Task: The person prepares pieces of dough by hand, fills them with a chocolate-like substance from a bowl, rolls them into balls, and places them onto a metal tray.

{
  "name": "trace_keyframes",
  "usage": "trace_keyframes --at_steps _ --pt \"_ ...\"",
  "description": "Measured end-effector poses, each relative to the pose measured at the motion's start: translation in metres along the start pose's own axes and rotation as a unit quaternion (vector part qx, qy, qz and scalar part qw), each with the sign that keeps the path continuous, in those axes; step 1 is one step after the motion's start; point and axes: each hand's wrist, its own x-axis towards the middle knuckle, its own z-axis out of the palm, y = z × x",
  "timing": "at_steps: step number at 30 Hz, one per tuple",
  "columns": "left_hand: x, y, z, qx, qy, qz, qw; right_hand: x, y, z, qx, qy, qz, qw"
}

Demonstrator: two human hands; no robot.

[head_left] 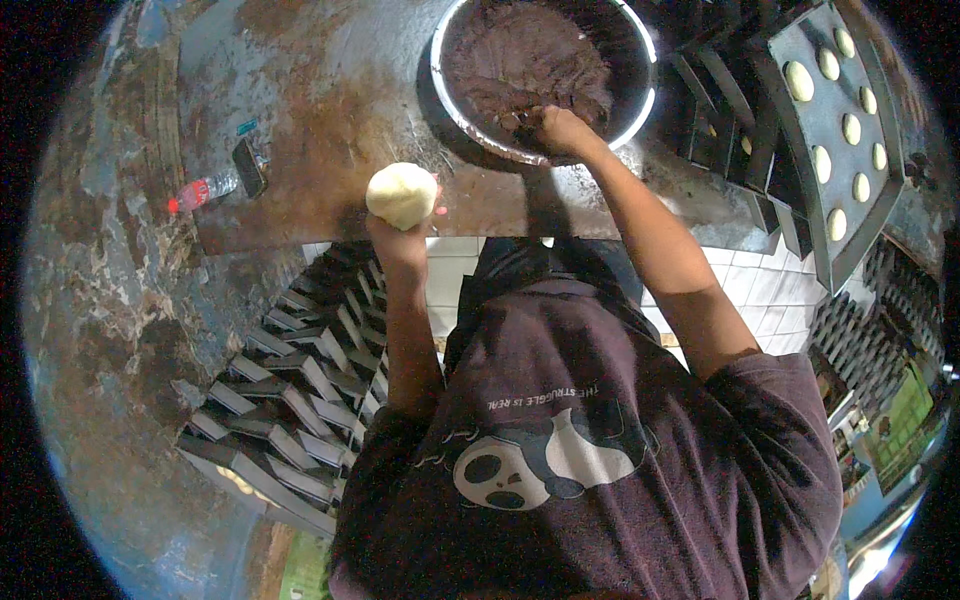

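A round, pale lump of dough (401, 194) rests in my left hand (398, 238), just above the table's near edge. The fingers curl round it from below, and a bit of them shows at its right side. My right hand (563, 132) reaches over the near rim of a large round metal bowl (437, 75). Thick dark brown paste (525, 50) fills much of the bowl. The right fingers are closed at the near side of the paste. Whatever they grip is hidden by the hand and the dark paste.
Dough pieces lie spaced out on a dark tray (800, 130) atop stacked trays at the right. More stacked trays (290, 390) stand at the lower left. On the worn table (320, 90) are a clear bottle with a red cap (205, 190) and a small dark box-like object (250, 166).
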Motion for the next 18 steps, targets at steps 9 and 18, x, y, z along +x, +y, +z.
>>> trace_keyframes --at_steps 9,18 --pt "0.007 -0.013 -0.009 -0.026 -0.008 -0.01 1.0 0.011 -0.009 0.019 0.032 0.064 0.005 0.997" --pt "0.003 -0.007 -0.013 0.011 -0.031 -0.007 0.999 0.019 -0.018 0.008 0.154 0.009 -0.051 0.987"
